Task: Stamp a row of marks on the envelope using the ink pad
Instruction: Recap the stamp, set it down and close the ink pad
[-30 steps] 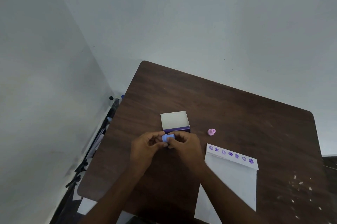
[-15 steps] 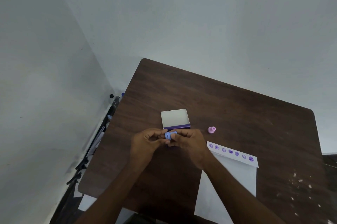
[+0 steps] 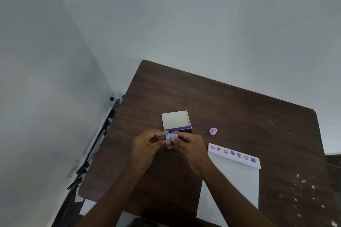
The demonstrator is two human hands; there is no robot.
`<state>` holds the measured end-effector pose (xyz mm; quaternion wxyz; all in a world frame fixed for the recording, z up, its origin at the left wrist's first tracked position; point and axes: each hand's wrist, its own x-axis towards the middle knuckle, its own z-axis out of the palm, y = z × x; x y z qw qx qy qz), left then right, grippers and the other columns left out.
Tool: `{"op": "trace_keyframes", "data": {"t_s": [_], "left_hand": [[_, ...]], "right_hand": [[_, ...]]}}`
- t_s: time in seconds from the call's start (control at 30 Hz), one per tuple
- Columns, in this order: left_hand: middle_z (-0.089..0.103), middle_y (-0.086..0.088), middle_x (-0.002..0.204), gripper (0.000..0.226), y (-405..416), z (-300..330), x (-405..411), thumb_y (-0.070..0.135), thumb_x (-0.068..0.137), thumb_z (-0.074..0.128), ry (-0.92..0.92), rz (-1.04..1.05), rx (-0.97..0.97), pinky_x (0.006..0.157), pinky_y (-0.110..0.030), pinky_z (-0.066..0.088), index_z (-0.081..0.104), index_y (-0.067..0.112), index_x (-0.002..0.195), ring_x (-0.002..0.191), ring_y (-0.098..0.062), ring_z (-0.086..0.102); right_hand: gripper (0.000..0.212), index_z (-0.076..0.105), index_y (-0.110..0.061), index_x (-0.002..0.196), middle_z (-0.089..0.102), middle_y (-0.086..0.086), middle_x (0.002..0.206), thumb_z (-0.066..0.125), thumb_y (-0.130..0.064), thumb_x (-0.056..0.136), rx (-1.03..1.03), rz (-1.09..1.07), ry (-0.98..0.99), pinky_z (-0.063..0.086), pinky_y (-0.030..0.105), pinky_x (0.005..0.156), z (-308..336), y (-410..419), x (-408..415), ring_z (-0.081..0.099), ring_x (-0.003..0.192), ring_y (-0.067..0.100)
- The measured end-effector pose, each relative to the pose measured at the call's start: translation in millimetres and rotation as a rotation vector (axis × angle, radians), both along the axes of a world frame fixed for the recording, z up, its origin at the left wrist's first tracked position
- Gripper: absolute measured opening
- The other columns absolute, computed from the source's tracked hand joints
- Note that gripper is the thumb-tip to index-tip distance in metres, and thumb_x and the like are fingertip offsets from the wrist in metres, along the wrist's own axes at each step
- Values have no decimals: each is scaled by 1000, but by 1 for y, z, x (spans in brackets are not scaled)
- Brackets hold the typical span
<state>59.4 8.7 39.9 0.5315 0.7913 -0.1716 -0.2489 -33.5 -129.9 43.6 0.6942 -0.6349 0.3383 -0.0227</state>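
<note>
A small blue stamp (image 3: 171,137) is pinched between the fingertips of my left hand (image 3: 147,144) and my right hand (image 3: 188,143), just in front of the ink pad box. The ink pad (image 3: 180,129) is purple, with its white lid (image 3: 175,120) hinged open behind it; my fingers hide most of the pad. A white envelope (image 3: 238,177) lies to the right, its flap carrying a row of several purple round marks (image 3: 232,153). A pink stamp (image 3: 213,131) stands on the table between the box and the envelope.
The dark wooden table (image 3: 230,108) sits in a corner of pale walls. White specks are scattered on its right front part (image 3: 304,186). Dark cables and clutter (image 3: 96,153) lie in the gap on the left, between table and wall.
Both hands stayed together on the blue stamp and turned it slightly between the fingertips. The view shifted a little. The envelope, pink stamp and ink pad box did not move.
</note>
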Motion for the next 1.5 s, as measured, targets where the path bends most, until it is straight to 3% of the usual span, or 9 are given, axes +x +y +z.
{"op": "trace_keyframes", "data": {"t_s": [0.2,0.37,0.6,0.77,0.87,1.0,1.13,1.33,1.5], "left_hand": [[69,6,93,24,-1,-1,-2,14,73,80,-41,13,-27,78,-13,52,74,25,93,87,-2,64],[75,-7,97,31,-6,6,-3,4,67,83,33,35,-91,88,-30,55,77,6,98,94,-20,69],[74,6,95,36,-10,5,-1,6,70,81,134,79,-124,75,-13,55,72,17,102,86,-3,71],[77,3,96,40,-16,-1,-3,4,69,81,258,71,-177,77,-20,58,70,20,105,88,-12,74],[78,0,94,41,-24,-6,-6,2,67,82,292,62,-183,77,-22,58,72,14,105,87,-16,74],[77,6,92,31,-38,-14,-7,17,70,82,313,56,-54,72,-20,57,73,25,98,86,-5,72],[76,5,95,22,-59,-20,-13,18,75,79,361,-1,-15,80,-31,59,75,24,96,87,-8,71],[73,1,110,21,-87,-30,-18,19,89,66,303,-166,162,92,-37,55,73,19,109,98,-10,66],[70,2,117,24,-105,-32,-20,18,91,63,248,-157,209,96,-37,53,70,20,114,107,-10,62]], "right_hand": [[23,74,-23,93,77,2,86,71,-35,73,65,48,-13,58,30,80,3,-7,1,72,84,22],[28,74,-14,95,77,3,80,69,-32,74,117,56,4,58,23,70,9,-11,1,73,75,25],[22,75,-11,90,75,15,91,76,-19,68,375,-74,-28,59,28,68,9,-15,4,71,86,32],[32,71,-1,96,73,23,94,78,-15,68,431,-141,22,60,31,67,4,-21,2,71,82,32],[29,71,-2,96,75,16,84,77,-15,70,317,-181,56,58,26,59,3,-30,2,71,72,25],[22,71,-17,91,73,-3,77,78,-28,73,-183,-128,253,52,18,57,-3,-53,0,68,70,10],[19,63,-29,89,59,-20,73,74,-39,76,-577,-40,348,38,11,57,-17,-81,-9,60,70,1],[11,60,-31,74,56,-15,73,63,-40,81,-963,77,540,30,35,81,-36,-114,-11,51,82,11],[13,62,-27,77,65,-7,82,60,-38,83,-1017,133,595,30,45,94,-46,-124,-4,52,89,15]]}}
